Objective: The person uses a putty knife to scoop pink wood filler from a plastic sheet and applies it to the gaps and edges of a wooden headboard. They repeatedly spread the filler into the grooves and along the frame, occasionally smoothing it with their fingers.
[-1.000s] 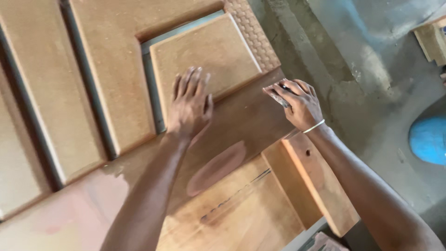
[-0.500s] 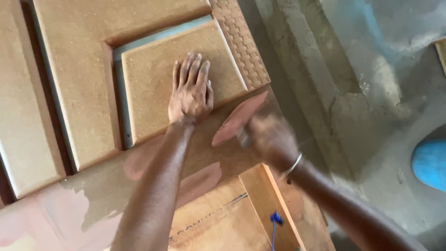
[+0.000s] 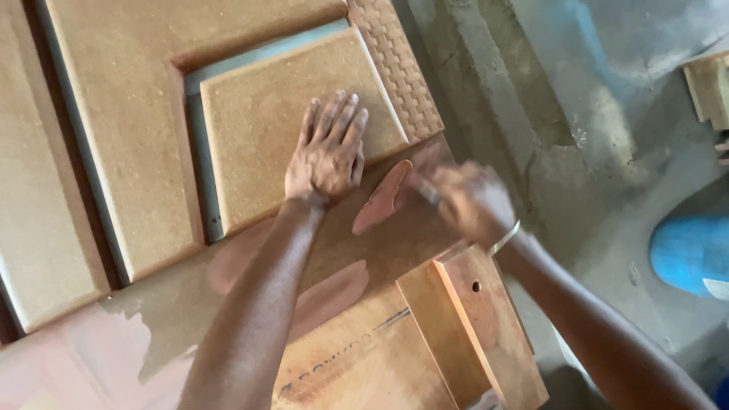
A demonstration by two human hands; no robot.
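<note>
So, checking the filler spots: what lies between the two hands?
In the head view, a reddish filler patch on the wooden door lies between left hand and blurred right hand.

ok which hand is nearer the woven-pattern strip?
Right. The right hand is just below the woven-pattern strip's lower end; the left hand lies flat on the square panel beside it.

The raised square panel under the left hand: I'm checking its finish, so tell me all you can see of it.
The raised square panel looks like tan fibreboard with a fine grainy face and bevelled edges. It lies flat in a recess of the larger board, a grey-blue gap showing along its top and left sides. The left hand rests flat on its lower right part.
</note>
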